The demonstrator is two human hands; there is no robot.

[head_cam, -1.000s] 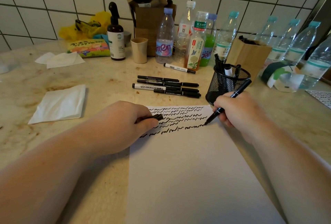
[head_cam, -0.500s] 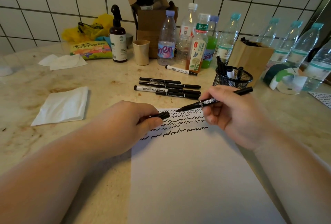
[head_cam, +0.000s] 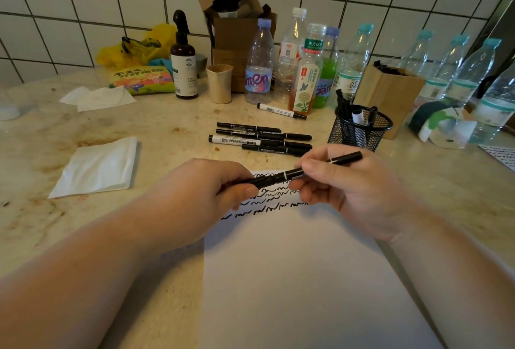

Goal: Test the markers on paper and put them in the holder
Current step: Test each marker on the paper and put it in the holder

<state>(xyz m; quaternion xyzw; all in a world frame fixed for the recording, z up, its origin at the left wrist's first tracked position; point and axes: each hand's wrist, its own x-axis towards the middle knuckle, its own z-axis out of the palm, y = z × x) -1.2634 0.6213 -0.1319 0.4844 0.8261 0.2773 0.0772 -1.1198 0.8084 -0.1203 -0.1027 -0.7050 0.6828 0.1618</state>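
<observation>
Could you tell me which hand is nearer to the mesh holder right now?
Right. The right hand sits just in front of the holder; the left hand is farther off, across the paper.

Single head-worn wide-angle view, looking forward and down from above beige stone countertop (head_cam: pixel 83 136). Close on both forearms and white paper sheet (head_cam: pixel 292 279); white tiled wall (head_cam: pixel 83 0) closes far edge. No second view.

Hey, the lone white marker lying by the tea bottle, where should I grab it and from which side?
Pinch the white marker mid-barrel from above. It lies flat with open counter in front; bottles crowd behind, so come from the near side.
</observation>
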